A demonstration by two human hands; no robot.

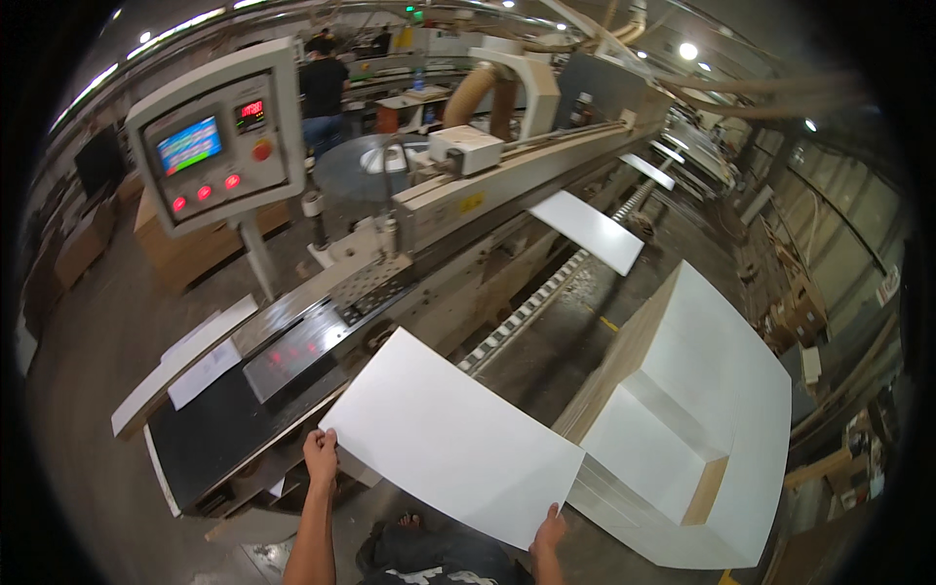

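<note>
A flat white rectangular panel (458, 429) is held out in front of me, tilted, between both hands. My left hand (320, 456) grips its near left corner with the thumb on top. At the panel's near right corner, my right hand (549, 531) is closed on the edge, thumb up. The panel's left end lies close to the black infeed table (224, 439) of a long machine. Its right end reaches the stack of white panels (721, 370) on my right; whether they touch I cannot tell. Fingers beneath the panel are hidden.
A control box (219, 136) with a screen and lit buttons stands on a post at the left. Another white panel (590, 231) lies farther along the machine, above a chain track (526, 310). A person in dark clothes (323, 93) stands in the background.
</note>
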